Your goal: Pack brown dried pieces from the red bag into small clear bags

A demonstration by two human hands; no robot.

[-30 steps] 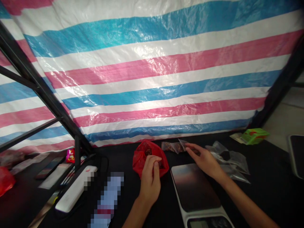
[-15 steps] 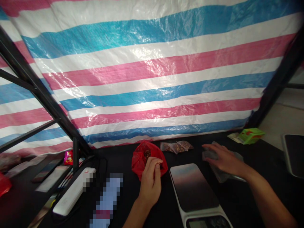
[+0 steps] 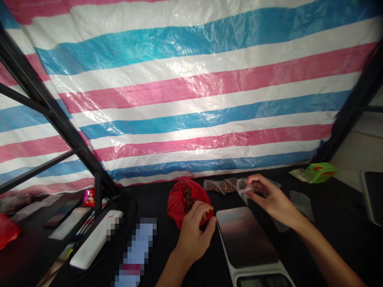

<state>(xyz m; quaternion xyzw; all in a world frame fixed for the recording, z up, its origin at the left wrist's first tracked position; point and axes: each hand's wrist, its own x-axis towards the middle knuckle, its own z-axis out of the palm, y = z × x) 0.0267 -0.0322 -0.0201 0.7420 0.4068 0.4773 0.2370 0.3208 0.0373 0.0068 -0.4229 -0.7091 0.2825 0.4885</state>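
A red plastic bag (image 3: 176, 205) stands with its mouth spread, and dark brown dried bits (image 3: 187, 197) show inside it. My left hand (image 3: 196, 229) rests at the bag's near right rim, thumb and fingers apart, holding nothing that I can see. Between the thumb and fingers of my right hand (image 3: 269, 197) is a small clear plastic bag (image 3: 243, 190), pinched near its edge. Filled clear sachets (image 3: 220, 186) lie behind, partly overlapped by that bag. A white kitchen scale (image 3: 247, 237) with a dark, shiny top sits between my hands.
More clear bags (image 3: 302, 204) lie beyond my right wrist. A green box (image 3: 321, 172) stands at the back right. On the left are a white power strip (image 3: 97, 239), a pixelated flat item (image 3: 134, 255) and a black metal frame (image 3: 68, 131). Striped sheeting (image 3: 194, 87) hangs behind.
My right hand has moved left from the pile of clear bags, bringing one small bag beside the filled sachets. My left thumb and fingers have parted at the red bag's rim.
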